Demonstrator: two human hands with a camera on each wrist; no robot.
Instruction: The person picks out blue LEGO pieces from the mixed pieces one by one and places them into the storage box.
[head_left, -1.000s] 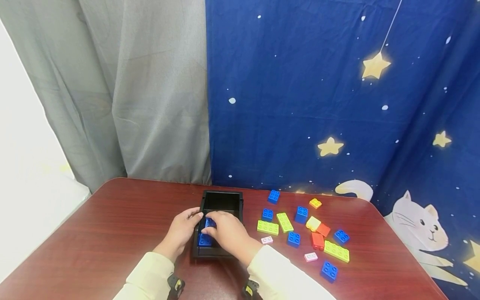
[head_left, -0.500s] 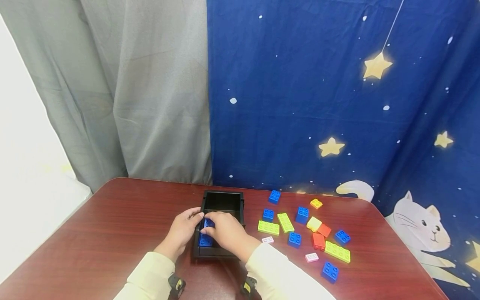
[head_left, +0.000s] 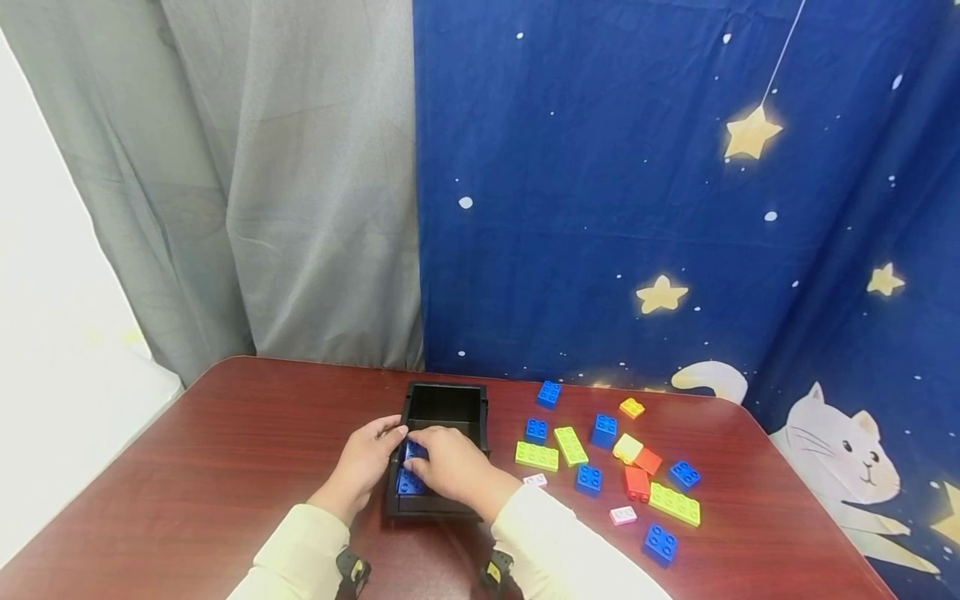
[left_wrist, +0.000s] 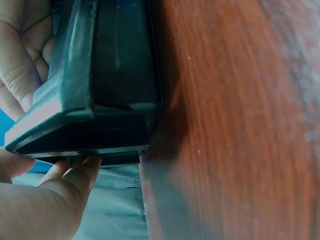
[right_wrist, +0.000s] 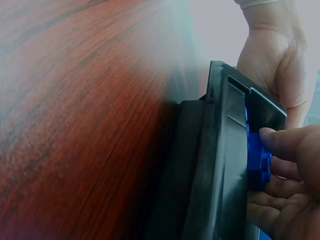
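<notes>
A black box (head_left: 435, 505) stands on the table in front of me, with a divider across it. My left hand (head_left: 362, 460) holds its left wall; in the left wrist view, fingers (left_wrist: 80, 175) press against the outside with the thumb at the rim. My right hand (head_left: 459, 468) reaches into the near compartment and pinches a blue toy brick (head_left: 410, 482) lying lengthwise along the left wall. The right wrist view shows the thumb on the blue brick's studded side, and the other fingers close beneath it. Part of the brick is hidden by the hand.
To the right of the box lie loose toy bricks: several blue ones (head_left: 660, 544), lime green ones (head_left: 674, 504), red ones (head_left: 637, 483), yellow ones (head_left: 632, 407) and two small pink ones (head_left: 623, 515). The wooden table (head_left: 285, 417) ends at curtains (head_left: 330, 208) behind.
The blue brick sits slightly lower and closer to the box's left wall, and my right fingers have shifted a little with it. My left hand and the loose bricks stay put.
</notes>
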